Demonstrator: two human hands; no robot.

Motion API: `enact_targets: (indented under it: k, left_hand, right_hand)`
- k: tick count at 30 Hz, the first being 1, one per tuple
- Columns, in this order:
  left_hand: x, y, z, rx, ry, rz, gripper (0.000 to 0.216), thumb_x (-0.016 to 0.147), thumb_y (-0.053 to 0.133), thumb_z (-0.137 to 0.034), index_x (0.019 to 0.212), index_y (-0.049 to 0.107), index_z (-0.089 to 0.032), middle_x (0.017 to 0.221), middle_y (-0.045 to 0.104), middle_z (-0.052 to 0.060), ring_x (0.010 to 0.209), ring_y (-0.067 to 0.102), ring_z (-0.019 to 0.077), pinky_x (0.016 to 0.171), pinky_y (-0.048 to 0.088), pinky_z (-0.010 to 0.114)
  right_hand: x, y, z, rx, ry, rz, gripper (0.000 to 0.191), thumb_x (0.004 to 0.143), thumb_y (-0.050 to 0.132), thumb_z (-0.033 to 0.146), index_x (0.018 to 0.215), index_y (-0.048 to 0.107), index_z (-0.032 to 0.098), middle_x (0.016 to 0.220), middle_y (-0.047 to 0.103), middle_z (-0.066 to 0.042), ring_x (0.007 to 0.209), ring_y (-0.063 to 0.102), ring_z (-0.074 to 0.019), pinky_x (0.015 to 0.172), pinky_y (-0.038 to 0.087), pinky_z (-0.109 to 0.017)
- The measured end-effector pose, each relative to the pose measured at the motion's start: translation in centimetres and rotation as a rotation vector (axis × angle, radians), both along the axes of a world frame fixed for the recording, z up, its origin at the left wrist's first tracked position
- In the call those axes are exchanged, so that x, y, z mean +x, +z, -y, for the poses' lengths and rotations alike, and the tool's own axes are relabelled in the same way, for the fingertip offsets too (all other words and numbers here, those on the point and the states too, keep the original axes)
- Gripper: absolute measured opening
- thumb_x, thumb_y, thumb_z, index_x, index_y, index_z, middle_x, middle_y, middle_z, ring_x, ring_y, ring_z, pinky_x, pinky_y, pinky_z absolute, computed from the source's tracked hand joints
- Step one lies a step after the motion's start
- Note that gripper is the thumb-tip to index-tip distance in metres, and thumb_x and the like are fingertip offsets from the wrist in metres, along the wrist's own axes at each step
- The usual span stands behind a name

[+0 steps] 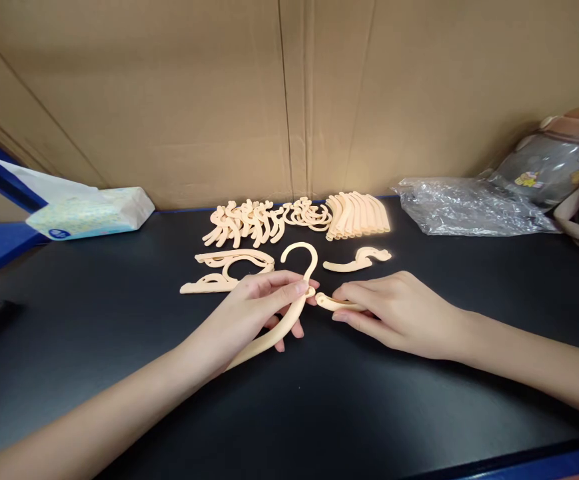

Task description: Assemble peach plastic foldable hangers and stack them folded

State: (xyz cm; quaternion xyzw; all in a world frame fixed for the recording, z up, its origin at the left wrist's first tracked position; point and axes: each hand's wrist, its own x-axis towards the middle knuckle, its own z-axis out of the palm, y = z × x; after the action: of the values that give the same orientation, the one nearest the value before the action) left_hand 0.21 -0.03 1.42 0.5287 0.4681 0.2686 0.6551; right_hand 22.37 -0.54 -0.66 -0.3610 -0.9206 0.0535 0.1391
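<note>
- At the centre of the dark table (119,320): left hand (249,313) closed around a cream hook-and-arm piece (289,313), hook end pointing up and away, long arm running down under the palm.
- Just right of it: right hand (394,310) pinched narrow on a short curved arm piece (332,303), tip aimed at the joint below the hook and almost touching it.
- Behind the hands, lying flat: two cut-out flat parts (226,270) to the left and one single curved part (359,260) to the right, both near but apart from the fingers.
- Further back, against the cardboard wall (289,100): a row of small hooked parts (264,220) and a fanned stack of straight arms (359,215).
- Off to the sides: tissue pack (89,212) at far left, crumpled clear plastic bag (464,207) at far right.
- For a clean join, by judgement: hold the hooked piece steady with the left thumb at the joint, keep both pieces in one plane, line the short arm's tip squarely with the socket, then press straight in without twisting.
- Likely fault: angled entry, with the thin plastic bending or the tip slipping past the joint.
- Whether the two pieces already touch: not discernible from this view.
</note>
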Motion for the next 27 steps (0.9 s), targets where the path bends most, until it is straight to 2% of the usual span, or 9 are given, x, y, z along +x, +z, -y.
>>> enact_targets:
  k: [11,15,18,21,27]
  left_hand:
    - [-0.32,-0.12,-0.39,-0.031,-0.086,-0.026,0.024,0.086,0.064,-0.035,0.1,0.07,-0.016,0.076,0.063,0.002,0.06,0.062,0.0112,0.042,0.049,0.014]
    - [-0.62,-0.18,-0.64,-0.051,-0.115,0.004,0.019,0.085,0.067,-0.034,0.091,0.071,-0.016,0.082,0.068,0.002,0.071,0.063,0.0102,0.061,0.054,0.016]
    - [-0.81,-0.32,-0.82,-0.057,-0.137,0.009,0.018,0.085,0.068,-0.034,0.09,0.071,-0.017,0.087,0.069,0.001,0.076,0.063,0.0094,0.072,0.053,0.017]
    - [-0.86,-0.43,-0.88,-0.044,-0.143,0.019,0.019,0.085,0.068,-0.035,0.09,0.071,-0.017,0.088,0.069,0.001,0.079,0.064,0.0104,0.074,0.052,0.018]
    - [-0.7,-0.36,-0.81,0.032,-0.181,-0.039,0.019,0.084,0.067,-0.035,0.088,0.071,-0.017,0.074,0.068,-0.001,0.075,0.061,0.0097,0.072,0.045,0.018]
  right_hand:
    - [-0.07,-0.07,0.13,0.213,0.044,0.016,0.029,0.099,0.041,0.032,0.092,0.064,0.016,0.074,0.067,0.001,0.065,0.064,-0.0116,0.053,0.036,-0.025]
    - [-0.05,0.08,0.29,0.297,0.049,0.03,0.031,0.099,0.041,0.032,0.089,0.066,0.017,0.071,0.066,0.001,0.063,0.063,-0.0117,0.053,0.036,-0.026]
    - [-0.1,0.07,0.31,0.325,0.055,0.04,0.031,0.099,0.042,0.033,0.088,0.066,0.017,0.069,0.065,0.002,0.061,0.062,-0.0114,0.052,0.036,-0.027]
    - [-0.18,0.02,0.36,0.332,0.057,0.038,0.03,0.099,0.042,0.033,0.089,0.066,0.017,0.07,0.065,0.002,0.062,0.062,-0.0115,0.052,0.036,-0.027]
    - [-0.16,0.04,0.6,0.344,0.098,0.046,0.031,0.099,0.042,0.034,0.089,0.066,0.018,0.07,0.065,0.002,0.057,0.059,-0.0103,0.05,0.033,-0.027]
